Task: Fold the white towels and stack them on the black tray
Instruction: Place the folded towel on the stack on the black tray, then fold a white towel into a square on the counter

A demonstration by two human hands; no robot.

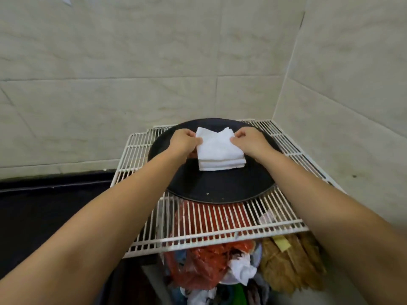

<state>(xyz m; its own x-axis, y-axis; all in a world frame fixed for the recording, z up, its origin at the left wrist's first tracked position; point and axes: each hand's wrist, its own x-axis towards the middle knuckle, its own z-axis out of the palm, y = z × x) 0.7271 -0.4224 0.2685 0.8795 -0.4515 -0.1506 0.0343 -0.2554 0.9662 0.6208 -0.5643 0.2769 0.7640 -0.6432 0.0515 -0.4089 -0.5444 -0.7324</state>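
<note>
Centrally, left hand point(184, 142) and right hand point(248, 140) pinch opposite edges of top white towel point(217, 144) on folded stack, black tray point(220, 186) beneath, wire rack point(220, 227) supporting.

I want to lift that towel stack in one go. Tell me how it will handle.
The towel stack is soft cloth, so probably light and floppy. Its layers lie loose, so they may slide apart. Left hand and right hand pinch its sides, which likely helps.

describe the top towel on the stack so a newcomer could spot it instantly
Find the white wire rack in the tiled corner; a round black tray sits on it. On the tray's far half is a small stack of folded white towels. The top towel is the one both hands pinch at its sides.
</note>
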